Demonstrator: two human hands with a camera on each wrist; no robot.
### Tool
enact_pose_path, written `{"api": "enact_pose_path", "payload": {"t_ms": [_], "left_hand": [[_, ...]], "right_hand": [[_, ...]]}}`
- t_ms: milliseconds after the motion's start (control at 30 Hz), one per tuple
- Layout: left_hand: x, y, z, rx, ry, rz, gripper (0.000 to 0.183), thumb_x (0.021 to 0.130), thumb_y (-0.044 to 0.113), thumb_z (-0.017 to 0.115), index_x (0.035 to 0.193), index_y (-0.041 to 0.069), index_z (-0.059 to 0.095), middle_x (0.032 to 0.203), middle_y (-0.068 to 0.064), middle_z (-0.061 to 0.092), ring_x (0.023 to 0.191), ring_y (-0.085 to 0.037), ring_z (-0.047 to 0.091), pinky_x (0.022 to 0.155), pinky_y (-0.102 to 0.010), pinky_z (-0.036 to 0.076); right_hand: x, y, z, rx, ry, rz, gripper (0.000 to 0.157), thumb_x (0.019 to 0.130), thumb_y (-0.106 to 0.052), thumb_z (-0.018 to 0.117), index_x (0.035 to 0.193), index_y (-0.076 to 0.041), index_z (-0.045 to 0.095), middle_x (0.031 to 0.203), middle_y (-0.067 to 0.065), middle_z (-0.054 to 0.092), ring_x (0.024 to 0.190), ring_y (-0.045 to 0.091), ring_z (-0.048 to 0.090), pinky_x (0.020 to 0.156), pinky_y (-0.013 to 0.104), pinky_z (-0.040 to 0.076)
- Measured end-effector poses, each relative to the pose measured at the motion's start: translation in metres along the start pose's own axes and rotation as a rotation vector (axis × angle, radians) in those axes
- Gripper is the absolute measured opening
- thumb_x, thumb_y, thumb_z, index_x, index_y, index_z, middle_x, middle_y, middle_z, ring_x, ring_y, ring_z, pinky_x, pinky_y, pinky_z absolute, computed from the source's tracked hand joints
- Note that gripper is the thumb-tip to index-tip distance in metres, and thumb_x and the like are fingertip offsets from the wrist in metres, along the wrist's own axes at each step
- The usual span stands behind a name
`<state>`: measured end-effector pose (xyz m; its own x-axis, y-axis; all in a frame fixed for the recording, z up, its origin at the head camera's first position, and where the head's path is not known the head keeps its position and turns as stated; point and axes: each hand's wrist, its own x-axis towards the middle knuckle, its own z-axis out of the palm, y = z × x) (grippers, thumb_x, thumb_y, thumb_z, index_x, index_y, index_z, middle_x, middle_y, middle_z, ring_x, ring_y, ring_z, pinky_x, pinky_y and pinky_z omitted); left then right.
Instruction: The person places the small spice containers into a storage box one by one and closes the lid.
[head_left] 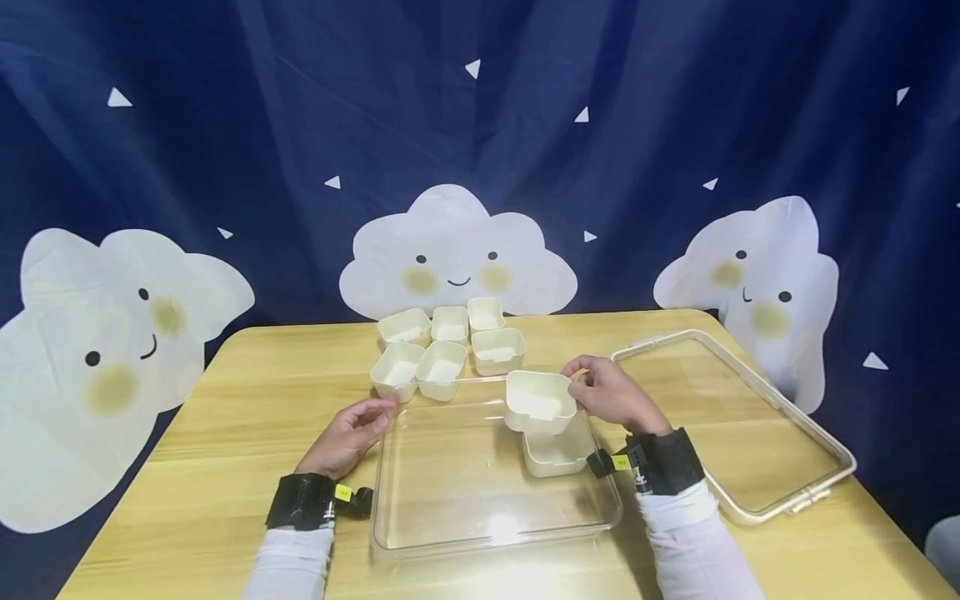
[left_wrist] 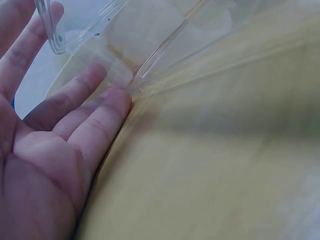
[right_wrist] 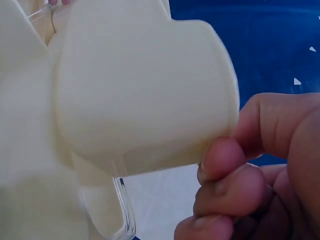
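From where I stand, everything is laid out around the clear box (head_left: 450, 483) on the table (head_left: 187, 467). At its far right corner, the right hand (head_left: 611, 392) holds a cream cup (head_left: 540, 398) pinched by its right side between thumb and fingers, mouth upward. What matters most to my eye is how that cup hangs: it reaches leftward from the fingertips, in over the box, and its longer side seems to run left to right, roughly in line with the box's far edge. Just nearer than it, inside the right part of the box, sits a second cup (head_left: 558, 454); seen from above, the held one overlaps its far edge, though I can't tell whether the two touch. The right hand is plainly the closer one. The left hand (head_left: 348, 437) is across at the box's far left corner, its fingers fairly straight and a little apart, resting by the rim and holding no cup. Six more cups (head_left: 441, 369) are grouped beyond the box's far edge, most of them toward its left half, the nearest ones close up against that edge. Off to the right of the box, past the right hand, lies the lid (head_left: 783, 402), flat on the table.
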<state>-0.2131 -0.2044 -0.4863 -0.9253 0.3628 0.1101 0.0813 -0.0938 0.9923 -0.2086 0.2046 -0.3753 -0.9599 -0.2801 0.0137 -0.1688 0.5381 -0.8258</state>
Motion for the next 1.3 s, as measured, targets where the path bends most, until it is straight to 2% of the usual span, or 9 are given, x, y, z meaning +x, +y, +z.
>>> {"api": "enact_pose_path", "payload": {"t_ms": [133, 400, 667, 933, 1100, 1233, 1300], "left_hand": [[0.001, 0.0, 0.002, -0.033, -0.002, -0.022, 0.043, 0.095, 0.003, 0.058, 0.129, -0.018, 0.042, 0.147, -0.03, 0.032, 0.122, -0.016, 0.048, 0.099, -0.025, 0.043], [0.005, 0.001, 0.005, -0.057, -0.01, -0.037, 0.044, 0.095, 0.001, 0.058, 0.129, -0.019, 0.039, 0.148, -0.032, 0.028, 0.122, -0.01, 0.049, 0.1, -0.026, 0.041], [0.006, -0.002, 0.004, -0.052, -0.023, -0.044, 0.041, 0.095, 0.002, 0.058, 0.13, -0.016, 0.044, 0.147, -0.03, 0.032, 0.124, -0.014, 0.047, 0.1, -0.025, 0.042], [0.007, 0.002, -0.003, -0.039, -0.027, 0.009, 0.041, 0.096, 0.004, 0.058, 0.129, -0.016, 0.045, 0.141, -0.012, 0.047, 0.122, -0.012, 0.05, 0.098, -0.024, 0.043], [0.002, 0.002, -0.006, -0.067, -0.029, 0.014, 0.034, 0.096, -0.001, 0.055, 0.127, -0.013, 0.049, 0.132, 0.002, 0.055, 0.12, -0.01, 0.051, 0.096, -0.021, 0.044], [0.001, 0.0, -0.006, -0.076, -0.024, 0.021, 0.03, 0.096, 0.0, 0.056, 0.125, -0.007, 0.055, 0.128, 0.005, 0.057, 0.118, -0.011, 0.052, 0.094, -0.021, 0.045], [0.002, -0.002, -0.004, -0.072, -0.027, 0.008, 0.032, 0.096, 0.002, 0.057, 0.126, -0.008, 0.054, 0.129, 0.004, 0.056, 0.119, -0.012, 0.051, 0.093, -0.021, 0.045]], "right_hand": [[-0.004, 0.002, 0.0, -0.021, -0.015, -0.003, 0.029, 0.087, 0.002, 0.049, 0.114, 0.005, 0.059, 0.061, 0.007, 0.054, 0.048, 0.014, 0.043, 0.043, 0.022, 0.033], [-0.01, 0.0, -0.001, -0.063, -0.016, -0.032, 0.022, 0.087, 0.002, 0.051, 0.108, 0.002, 0.06, 0.058, 0.003, 0.051, 0.05, 0.015, 0.045, 0.043, 0.022, 0.031], [-0.013, 0.003, -0.001, -0.061, 0.004, -0.033, 0.02, 0.088, 0.0, 0.051, 0.107, 0.003, 0.058, 0.057, 0.002, 0.05, 0.048, 0.014, 0.042, 0.043, 0.023, 0.03], [-0.013, -0.007, -0.007, -0.072, -0.045, -0.115, 0.015, 0.088, 0.003, 0.047, 0.1, 0.001, 0.057, 0.056, -0.002, 0.046, 0.047, 0.01, 0.038, 0.045, 0.022, 0.029], [-0.017, -0.01, -0.011, -0.093, -0.094, -0.12, 0.013, 0.09, 0.002, 0.049, 0.1, 0.0, 0.057, 0.056, -0.002, 0.046, 0.048, 0.011, 0.04, 0.045, 0.023, 0.033], [-0.021, -0.006, -0.011, -0.114, -0.128, -0.139, 0.009, 0.092, 0.0, 0.051, 0.099, -0.001, 0.056, 0.058, -0.002, 0.046, 0.049, 0.01, 0.041, 0.045, 0.022, 0.034], [-0.024, -0.003, -0.011, -0.119, -0.154, -0.151, 0.008, 0.093, 0.0, 0.051, 0.099, -0.002, 0.056, 0.059, -0.003, 0.046, 0.049, 0.009, 0.04, 0.045, 0.022, 0.033]]}}
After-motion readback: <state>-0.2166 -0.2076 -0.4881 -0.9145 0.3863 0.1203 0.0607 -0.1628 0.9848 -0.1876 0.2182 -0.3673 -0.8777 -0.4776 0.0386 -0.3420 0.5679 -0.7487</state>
